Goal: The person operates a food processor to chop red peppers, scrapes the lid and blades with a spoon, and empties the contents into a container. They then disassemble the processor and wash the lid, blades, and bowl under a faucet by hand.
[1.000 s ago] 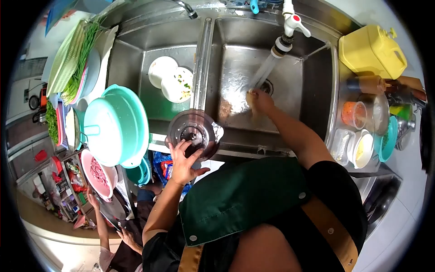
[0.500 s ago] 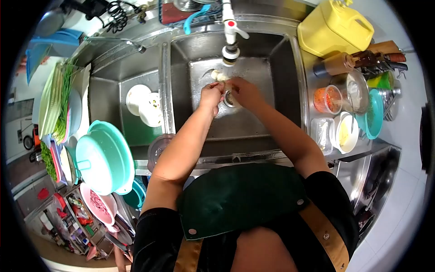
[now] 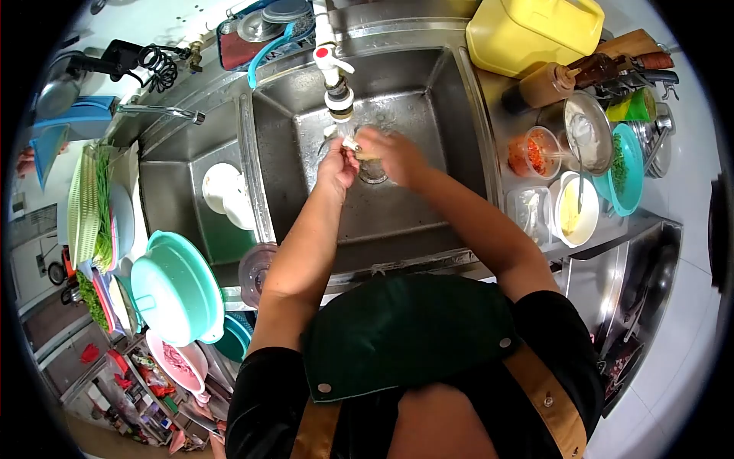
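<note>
My left hand (image 3: pixel 336 166) is closed on a small whitish piece (image 3: pixel 350 143) below the tap (image 3: pixel 339 96), over the large steel sink (image 3: pixel 413 203). The piece is knobbly and pale; its kind is too small to make out. Close against it on the right is my right hand (image 3: pixel 394 158), fingers bent toward the left hand and smeared by motion. Whether they grip anything does not show. Under the hands lies the drain (image 3: pixel 373 173), partly covered. Another pale bit (image 3: pixel 329 131) shows just behind the left fingertips.
Left, a second basin (image 3: pixel 180 191) holds white dishes (image 3: pixel 222 187). A turquoise tub (image 3: pixel 177 291) stands by its front edge. Right of the sink are a yellow jug (image 3: pixel 531 34), a cup of chopped red food (image 3: pixel 534 153), a white bowl (image 3: pixel 573 210) and a turquoise bowl (image 3: pixel 628 172).
The view has shifted, so the sink and tap appear farther left. My left hand has come up closer under the tap with the whitish piece. My right hand now blurs beside it.
</note>
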Demonstrator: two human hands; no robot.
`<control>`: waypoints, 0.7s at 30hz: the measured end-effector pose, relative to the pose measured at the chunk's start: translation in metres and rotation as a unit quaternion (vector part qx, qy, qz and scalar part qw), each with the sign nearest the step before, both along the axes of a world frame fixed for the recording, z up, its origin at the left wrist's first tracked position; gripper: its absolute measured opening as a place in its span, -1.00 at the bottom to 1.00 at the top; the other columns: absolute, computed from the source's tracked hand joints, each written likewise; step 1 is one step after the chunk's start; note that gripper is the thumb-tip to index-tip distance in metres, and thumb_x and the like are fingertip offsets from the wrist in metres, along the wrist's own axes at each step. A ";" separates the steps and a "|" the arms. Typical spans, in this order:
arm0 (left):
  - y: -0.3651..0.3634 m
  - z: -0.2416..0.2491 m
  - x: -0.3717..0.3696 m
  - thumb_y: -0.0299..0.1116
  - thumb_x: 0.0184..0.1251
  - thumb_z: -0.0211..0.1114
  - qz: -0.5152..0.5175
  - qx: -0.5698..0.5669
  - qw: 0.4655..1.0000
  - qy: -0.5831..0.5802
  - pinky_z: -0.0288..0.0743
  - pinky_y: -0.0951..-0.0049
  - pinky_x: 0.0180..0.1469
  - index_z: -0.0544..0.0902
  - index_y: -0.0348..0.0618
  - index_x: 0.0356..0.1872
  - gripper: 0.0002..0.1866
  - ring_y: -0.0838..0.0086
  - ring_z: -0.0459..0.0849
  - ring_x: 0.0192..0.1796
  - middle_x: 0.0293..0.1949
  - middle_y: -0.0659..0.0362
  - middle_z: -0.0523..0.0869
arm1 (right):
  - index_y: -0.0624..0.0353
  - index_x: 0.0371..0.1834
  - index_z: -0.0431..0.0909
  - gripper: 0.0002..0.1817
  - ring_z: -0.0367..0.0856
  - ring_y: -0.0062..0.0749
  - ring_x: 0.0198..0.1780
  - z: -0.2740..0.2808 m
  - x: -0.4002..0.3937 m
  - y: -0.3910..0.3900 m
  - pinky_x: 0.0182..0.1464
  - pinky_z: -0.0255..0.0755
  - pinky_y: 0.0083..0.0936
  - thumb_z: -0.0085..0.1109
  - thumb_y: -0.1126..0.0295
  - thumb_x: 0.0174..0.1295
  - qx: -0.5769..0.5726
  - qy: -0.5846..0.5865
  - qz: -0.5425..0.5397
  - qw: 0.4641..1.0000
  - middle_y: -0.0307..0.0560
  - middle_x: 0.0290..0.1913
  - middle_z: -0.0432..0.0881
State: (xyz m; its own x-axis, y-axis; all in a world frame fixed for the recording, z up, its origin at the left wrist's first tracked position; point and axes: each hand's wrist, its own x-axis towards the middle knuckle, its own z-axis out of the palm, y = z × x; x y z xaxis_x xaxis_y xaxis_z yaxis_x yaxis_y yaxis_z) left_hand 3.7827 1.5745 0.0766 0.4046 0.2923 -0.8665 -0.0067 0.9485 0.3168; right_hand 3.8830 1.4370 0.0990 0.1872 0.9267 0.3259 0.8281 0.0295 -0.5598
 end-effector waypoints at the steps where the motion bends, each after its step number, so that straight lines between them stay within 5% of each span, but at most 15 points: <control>1: 0.001 0.003 -0.004 -0.15 0.14 0.29 -0.008 0.057 0.998 -0.005 0.25 0.69 -0.67 0.49 -0.04 -0.50 -0.76 0.68 0.38 -0.64 -0.65 0.35 0.43 | -0.04 0.08 0.42 -0.46 0.44 -0.16 0.03 -0.022 0.006 -0.001 0.03 0.36 -0.34 0.01 0.56 -0.08 0.048 0.044 -0.088 0.994 -0.05 0.12 0.43; 3: 0.002 0.016 -0.004 -0.19 0.15 0.29 -0.006 0.121 0.993 -0.002 0.25 0.69 -0.67 0.50 -0.05 -0.49 -0.79 0.68 0.39 -0.63 -0.63 0.35 0.45 | 0.02 0.13 0.38 -0.44 0.43 -0.15 0.06 -0.026 0.010 0.000 0.06 0.34 -0.34 0.00 0.56 -0.05 0.096 0.086 -0.172 0.977 0.02 0.13 0.42; 5: -0.002 0.027 -0.003 -0.30 0.15 0.29 0.011 0.205 0.979 -0.004 0.32 0.67 -0.62 0.55 -0.12 -0.43 -0.86 0.65 0.43 -0.59 -0.57 0.29 0.53 | 0.16 0.16 0.33 -0.48 0.42 -0.15 0.08 0.007 -0.001 0.000 0.12 0.28 -0.35 0.02 0.50 0.03 0.095 0.530 -0.169 0.826 0.08 0.06 0.45; 6: -0.006 0.025 -0.001 -0.30 0.15 0.29 0.010 0.205 0.979 -0.004 0.32 0.67 -0.62 0.55 -0.12 -0.43 -0.86 0.65 0.43 -0.59 -0.57 0.29 0.53 | 0.16 0.16 0.33 -0.48 0.42 -0.15 0.08 0.014 -0.008 0.003 0.12 0.28 -0.35 0.02 0.50 0.03 0.095 0.530 -0.170 0.825 0.08 0.06 0.45; 8: -0.012 0.022 0.005 -0.34 0.10 0.32 0.065 0.250 0.965 -0.050 0.53 0.50 -0.37 0.56 -0.19 -0.32 -0.81 0.47 0.59 -0.40 -0.41 0.21 0.60 | 0.14 0.19 0.30 -0.47 0.46 -0.22 0.06 0.024 -0.020 0.018 0.10 0.30 -0.42 0.07 0.44 0.07 0.010 0.318 -0.108 0.942 0.06 -0.01 0.49; 13: -0.010 0.021 0.000 -0.40 0.16 0.24 0.041 0.234 0.970 -0.058 0.53 0.49 -0.33 0.57 -0.24 -0.26 -0.83 0.45 0.61 -0.36 -0.37 0.17 0.62 | 0.27 -0.16 0.44 -0.61 0.58 -0.25 -0.21 0.034 -0.017 0.038 -0.13 0.43 -0.45 0.26 0.50 -0.14 -0.023 0.402 -0.215 0.890 0.04 -0.24 0.59; 17: -0.010 0.028 -0.008 -0.32 0.18 0.25 -0.007 0.262 0.963 -0.066 0.50 0.54 -0.34 0.57 -0.23 -0.23 -0.79 0.45 0.60 -0.37 -0.38 0.18 0.62 | 0.30 -0.15 0.44 -0.62 0.60 -0.30 -0.25 0.014 -0.008 0.045 -0.20 0.46 -0.45 0.26 0.52 -0.12 -0.046 0.512 -0.207 0.832 0.03 -0.26 0.59; 19: -0.015 0.053 -0.007 -0.23 0.18 0.27 -0.010 0.208 0.971 -0.116 0.35 0.65 -0.49 0.58 -0.14 -0.37 -0.81 0.65 0.41 -0.52 -0.52 0.32 0.53 | 0.32 -0.19 0.46 -0.68 0.59 -0.33 -0.29 0.037 -0.008 0.043 -0.27 0.47 -0.45 0.25 0.48 -0.05 -0.041 0.724 -0.247 0.642 0.00 -0.28 0.58; 20: -0.013 0.047 -0.009 -0.23 0.18 0.27 -0.008 0.207 0.971 -0.115 0.35 0.65 -0.49 0.58 -0.14 -0.37 -0.81 0.65 0.41 -0.52 -0.52 0.32 0.53 | 0.32 -0.19 0.46 -0.68 0.59 -0.33 -0.29 0.031 -0.007 0.042 -0.27 0.47 -0.45 0.25 0.48 -0.05 -0.044 0.724 -0.247 0.643 0.00 -0.28 0.58; 21: -0.007 0.035 -0.011 -0.18 0.17 0.27 -0.027 0.206 0.968 -0.140 0.38 0.53 -0.33 0.56 -0.14 -0.27 -0.74 0.61 0.46 -0.41 -0.43 0.30 0.55 | 0.31 -0.17 0.45 -0.68 0.59 -0.34 -0.29 0.021 -0.003 0.041 -0.30 0.47 -0.45 0.24 0.46 -0.01 -0.049 0.775 -0.228 0.587 -0.01 -0.28 0.58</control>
